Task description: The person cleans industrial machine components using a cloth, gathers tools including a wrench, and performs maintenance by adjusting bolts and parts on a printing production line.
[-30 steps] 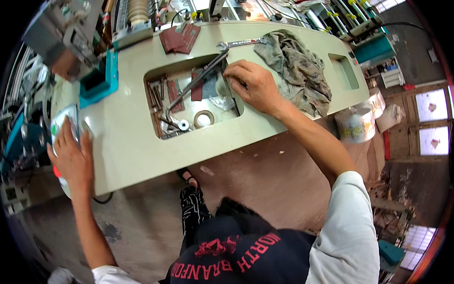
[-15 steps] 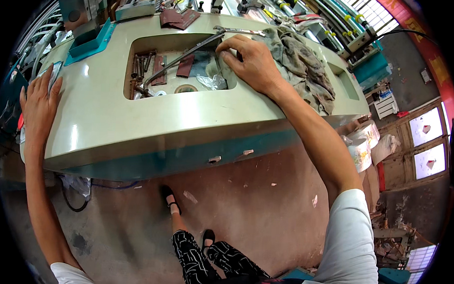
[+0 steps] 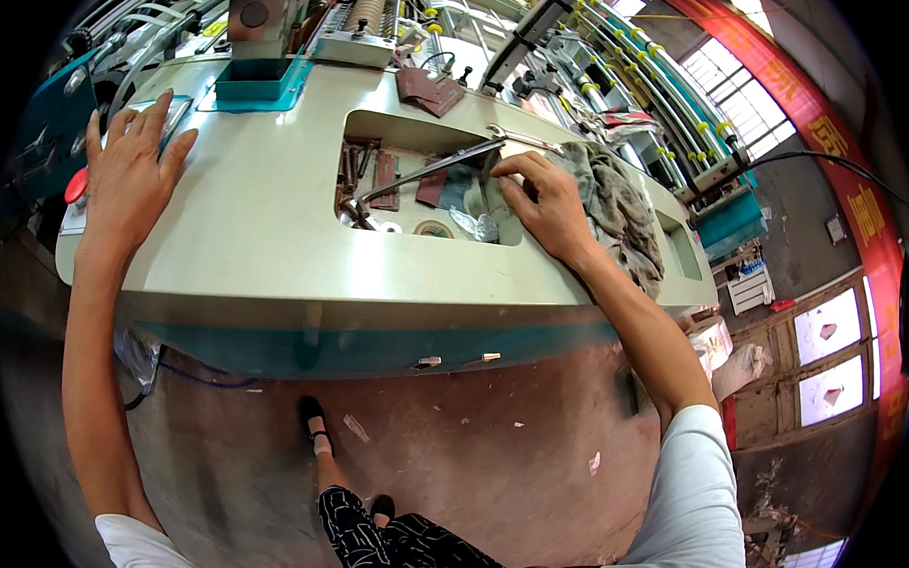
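Observation:
My left hand [image 3: 132, 188] is over the left end of a cream-topped machine [image 3: 247, 197], fingers stretched out and spread. Its fingertips are next to a flat panel [image 3: 180, 109], and a red button [image 3: 77, 185] lies just beside the wrist side of it. My right hand [image 3: 552, 207] rests at the right rim of a recessed tray [image 3: 426, 245], its fingers loosely bent, thumb apart and nothing visible in them. A long metal bar [image 3: 428, 170] slants across the tray. Near the right fingertips lies a wrench [image 3: 525, 139].
Inside the tray are bolts [image 3: 354, 165], dark red sheets [image 3: 431, 190], a tape roll [image 3: 433, 229] and crumpled clear plastic [image 3: 475, 225]. A grey rag [image 3: 617, 210] lies right of my right hand. Red-brown sheets [image 3: 429, 91] and a teal bracket [image 3: 256, 92] sit farther back.
The view has shifted left, so the machine appears farther right. My left hand has turned and its fingers have spread wider. My right hand stays at the tray's right rim.

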Motion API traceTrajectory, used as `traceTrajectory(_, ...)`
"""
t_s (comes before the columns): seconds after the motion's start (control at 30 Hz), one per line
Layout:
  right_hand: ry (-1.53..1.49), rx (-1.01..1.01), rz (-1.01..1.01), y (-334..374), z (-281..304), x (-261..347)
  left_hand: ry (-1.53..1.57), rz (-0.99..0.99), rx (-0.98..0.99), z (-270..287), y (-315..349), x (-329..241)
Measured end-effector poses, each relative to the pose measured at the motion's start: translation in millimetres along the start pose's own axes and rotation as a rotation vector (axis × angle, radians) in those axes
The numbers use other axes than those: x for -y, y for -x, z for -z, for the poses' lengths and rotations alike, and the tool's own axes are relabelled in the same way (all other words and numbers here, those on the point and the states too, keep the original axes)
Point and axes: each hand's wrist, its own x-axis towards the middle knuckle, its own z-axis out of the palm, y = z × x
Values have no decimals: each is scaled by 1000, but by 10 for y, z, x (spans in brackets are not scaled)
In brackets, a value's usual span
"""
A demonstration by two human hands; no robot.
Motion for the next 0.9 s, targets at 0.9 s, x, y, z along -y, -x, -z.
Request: traceTrajectory(0.9,-85,24,-8,-18,64,94,110,-39,-20,92,23,36)
